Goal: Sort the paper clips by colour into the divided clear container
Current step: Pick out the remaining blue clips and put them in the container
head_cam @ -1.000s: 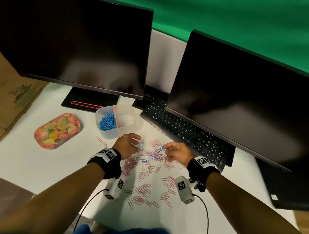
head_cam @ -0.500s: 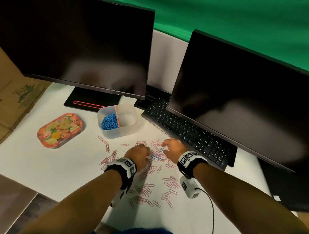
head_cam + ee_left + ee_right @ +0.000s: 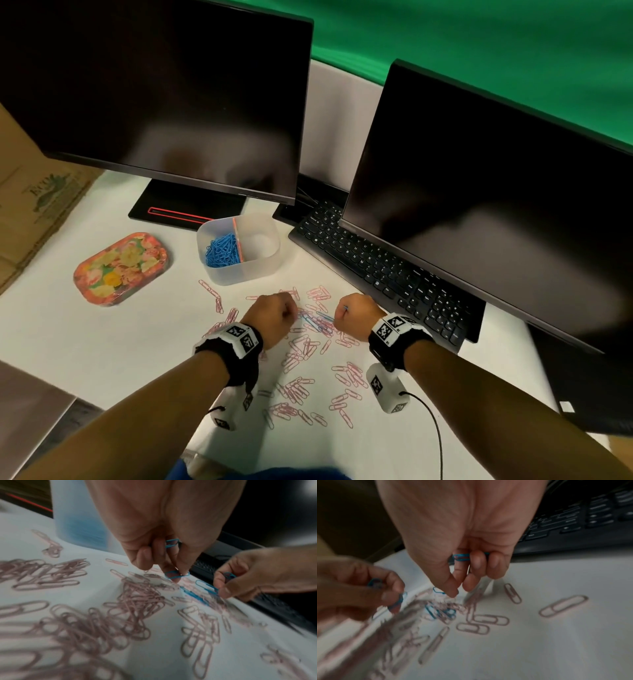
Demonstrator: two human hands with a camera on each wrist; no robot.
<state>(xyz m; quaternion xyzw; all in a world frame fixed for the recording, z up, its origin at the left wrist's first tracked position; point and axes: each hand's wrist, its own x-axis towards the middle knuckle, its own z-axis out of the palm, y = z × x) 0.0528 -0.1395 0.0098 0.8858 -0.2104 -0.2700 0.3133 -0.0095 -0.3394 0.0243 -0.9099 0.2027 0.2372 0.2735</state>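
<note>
Pink paper clips (image 3: 298,349) lie scattered on the white table, with a few blue clips (image 3: 317,320) among them between my hands. My left hand (image 3: 274,317) has its fingers curled round blue clips (image 3: 172,542) and pinches another blue clip (image 3: 176,574) at the pile. My right hand (image 3: 356,315) holds blue clips (image 3: 461,557) under its curled fingers, and its thumb and forefinger pinch at a blue clip (image 3: 438,590) on the table. The clear divided container (image 3: 239,250) stands beyond the hands, with blue clips (image 3: 222,251) in its left half; the right half looks bare.
A black keyboard (image 3: 376,270) lies right of the clips under the right monitor (image 3: 479,192). A second monitor (image 3: 154,96) stands behind the container. A flowered tin tray (image 3: 120,267) sits at the left, and brown cardboard (image 3: 30,209) lies at the far left edge.
Both hands have stayed over the middle of the clip pile and closed in on the blue clips there. The head view has shifted slightly, so the container sits farther right in the picture.
</note>
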